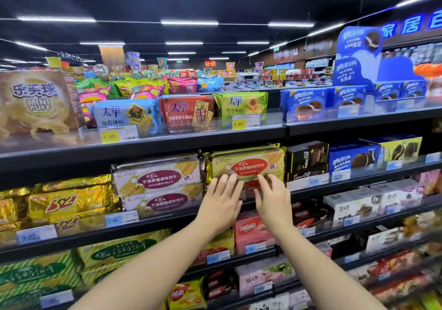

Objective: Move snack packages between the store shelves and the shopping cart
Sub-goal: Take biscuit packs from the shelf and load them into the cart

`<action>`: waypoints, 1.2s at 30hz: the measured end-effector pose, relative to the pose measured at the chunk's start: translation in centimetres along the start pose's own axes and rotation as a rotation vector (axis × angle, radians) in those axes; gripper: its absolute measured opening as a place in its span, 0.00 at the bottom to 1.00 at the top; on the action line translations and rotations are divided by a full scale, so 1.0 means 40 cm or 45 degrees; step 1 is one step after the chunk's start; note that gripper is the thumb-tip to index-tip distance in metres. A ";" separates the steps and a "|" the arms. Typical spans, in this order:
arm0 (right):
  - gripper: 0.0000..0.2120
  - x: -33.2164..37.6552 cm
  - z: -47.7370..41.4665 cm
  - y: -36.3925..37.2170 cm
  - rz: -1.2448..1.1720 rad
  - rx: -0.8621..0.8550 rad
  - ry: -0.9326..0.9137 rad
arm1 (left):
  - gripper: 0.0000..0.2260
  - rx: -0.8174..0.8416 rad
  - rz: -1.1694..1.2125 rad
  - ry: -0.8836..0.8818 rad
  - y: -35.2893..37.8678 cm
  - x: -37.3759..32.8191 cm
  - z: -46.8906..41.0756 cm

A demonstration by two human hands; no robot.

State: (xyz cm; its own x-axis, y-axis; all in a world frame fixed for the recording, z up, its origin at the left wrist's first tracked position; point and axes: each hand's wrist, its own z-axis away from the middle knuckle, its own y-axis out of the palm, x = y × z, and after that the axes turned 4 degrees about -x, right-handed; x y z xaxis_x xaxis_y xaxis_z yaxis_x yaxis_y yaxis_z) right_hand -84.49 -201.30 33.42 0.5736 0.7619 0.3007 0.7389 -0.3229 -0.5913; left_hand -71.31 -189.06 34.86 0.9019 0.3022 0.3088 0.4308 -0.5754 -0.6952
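A yellow cracker pack with a red oval label lies on top of a stack on the second shelf. My left hand and my right hand are both raised in front of that stack, fingers spread. Their fingertips touch the lower front edge of the top pack, and they cover most of the pack beneath it. Neither hand is closed around anything. No shopping cart is in view.
Cracker packs with purple labels sit left of the stack, black Nextar boxes right of it. Blue, red and green cracker bags fill the top shelf, with blue cookie boxes beside them. Red Nabati packs lie below my hands.
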 end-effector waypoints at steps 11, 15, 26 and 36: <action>0.22 -0.004 0.005 0.031 0.196 0.143 0.100 | 0.37 0.171 -0.083 -0.018 0.044 0.005 0.008; 0.23 0.004 0.011 0.028 0.210 0.173 0.090 | 0.37 0.206 -0.090 -0.004 0.040 0.019 0.005; 0.19 0.056 0.045 0.001 0.140 0.079 -0.025 | 0.34 0.331 0.060 0.026 0.032 0.024 0.031; 0.14 0.173 0.107 -0.029 0.213 0.205 -0.123 | 0.25 0.161 0.124 0.094 -0.070 0.097 0.178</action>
State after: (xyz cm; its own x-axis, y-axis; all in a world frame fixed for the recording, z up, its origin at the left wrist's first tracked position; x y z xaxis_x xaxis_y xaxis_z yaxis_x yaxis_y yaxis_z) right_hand -82.89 -193.25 32.98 0.6409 0.7581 0.1201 0.5661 -0.3612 -0.7410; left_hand -69.25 -180.86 33.40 0.9411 0.1903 0.2794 0.3377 -0.4979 -0.7987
